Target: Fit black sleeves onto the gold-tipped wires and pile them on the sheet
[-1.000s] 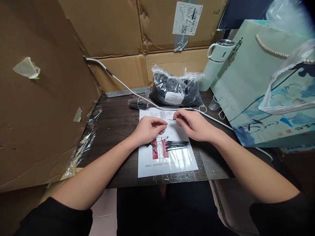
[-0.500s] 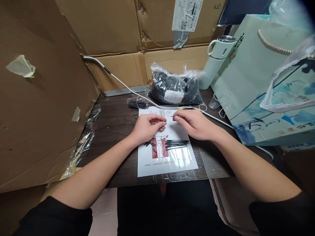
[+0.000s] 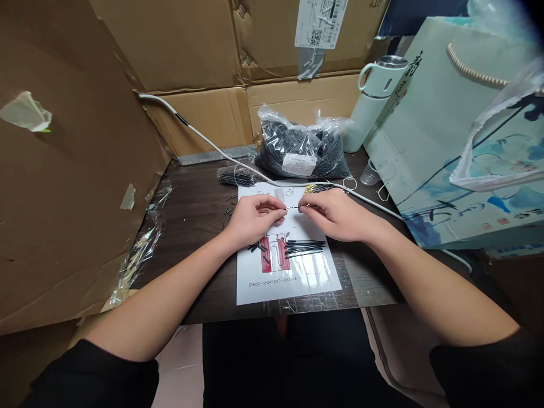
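A: Head view, centre of frame. Right hand [image 3: 335,214]?
B: Thumb and forefinger pinched on a thin dark wire [image 3: 294,207], which spans the small gap between the two hands, pale end toward the left.
A: Left hand [image 3: 257,220]?
B: Thumb and fingertips drawn together at that pale end. Whether they grip it, or some small part, cannot tell.
A: Below the wire?
B: Printed sheet [image 3: 289,286]. On it, right of its red figure, a row of black wires [image 3: 305,247] lying side by side; short black tubes [image 3: 264,249] by the left wrist.
A: Upper centre?
B: Clear plastic bag [image 3: 304,150] packed with black pieces, label in front. White cable [image 3: 204,143] slants down from upper left, passing before it. Gold-tipped wires [image 3: 311,188] show just beyond the right hand.
A: Upper right?
B: Pale flask [image 3: 369,107] beside a paper carrier bag [image 3: 425,136].
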`<state>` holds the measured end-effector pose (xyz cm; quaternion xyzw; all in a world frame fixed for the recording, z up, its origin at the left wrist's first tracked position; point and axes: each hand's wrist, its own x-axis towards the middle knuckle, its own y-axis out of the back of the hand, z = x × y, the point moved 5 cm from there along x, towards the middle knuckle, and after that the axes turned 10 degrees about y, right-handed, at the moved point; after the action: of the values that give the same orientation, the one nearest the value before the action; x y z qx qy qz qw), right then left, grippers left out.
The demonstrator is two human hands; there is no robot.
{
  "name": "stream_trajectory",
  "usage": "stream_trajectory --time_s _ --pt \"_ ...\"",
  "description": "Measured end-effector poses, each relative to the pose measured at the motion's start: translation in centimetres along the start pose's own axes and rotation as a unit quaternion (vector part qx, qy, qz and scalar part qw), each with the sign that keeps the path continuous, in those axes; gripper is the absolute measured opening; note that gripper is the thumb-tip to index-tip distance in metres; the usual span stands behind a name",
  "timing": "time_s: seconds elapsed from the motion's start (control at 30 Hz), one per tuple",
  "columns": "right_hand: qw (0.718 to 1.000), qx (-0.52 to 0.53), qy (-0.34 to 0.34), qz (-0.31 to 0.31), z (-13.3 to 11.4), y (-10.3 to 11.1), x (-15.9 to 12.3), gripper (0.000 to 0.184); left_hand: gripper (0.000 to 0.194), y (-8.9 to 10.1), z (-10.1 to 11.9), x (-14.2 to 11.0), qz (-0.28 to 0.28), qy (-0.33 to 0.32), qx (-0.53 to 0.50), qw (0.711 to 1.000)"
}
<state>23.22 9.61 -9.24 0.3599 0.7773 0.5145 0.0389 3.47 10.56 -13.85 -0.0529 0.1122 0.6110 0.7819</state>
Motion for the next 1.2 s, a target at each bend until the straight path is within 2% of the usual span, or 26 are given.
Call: stream_trajectory --time_s 0.73,1.2 --pt "1.000 0.016 0.003 -0.020 -0.14 -0.18 0.14 0.024 0.038 -0.19 -0.03 -0.31 0.000 -0.016 0.016 1.000" --pt "0.999 0.028 0.005 -0.034 -0.04 -0.29 0.04 0.025 0.026 -0.07 0.29 -0.79 0.018 -0.069 0.084 0.994"
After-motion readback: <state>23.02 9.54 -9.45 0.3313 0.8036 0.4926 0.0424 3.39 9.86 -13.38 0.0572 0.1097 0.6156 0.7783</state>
